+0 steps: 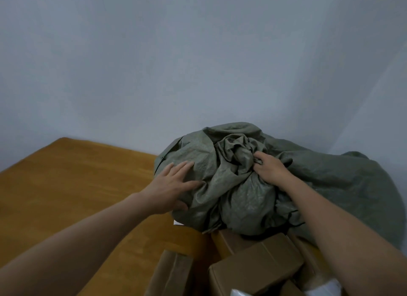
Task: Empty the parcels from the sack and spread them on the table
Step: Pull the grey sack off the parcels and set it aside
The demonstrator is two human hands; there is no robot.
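With the right hand gripping the crumpled grey-green woven sack and the left hand spread flat on it, emptying seems underway; next, lift it off the brown cardboard parcels.

Dim, flat indoor light gives the wall a cool blue-grey cast; its source cannot be told. No glare shows anywhere. Soft shadows fill the folds of the sack and darken the table beneath it. Wide-angle distortion curves the table's far edge and stretches the lower corners. The picture is slightly soft throughout, and the boxes at lower right are blurred.
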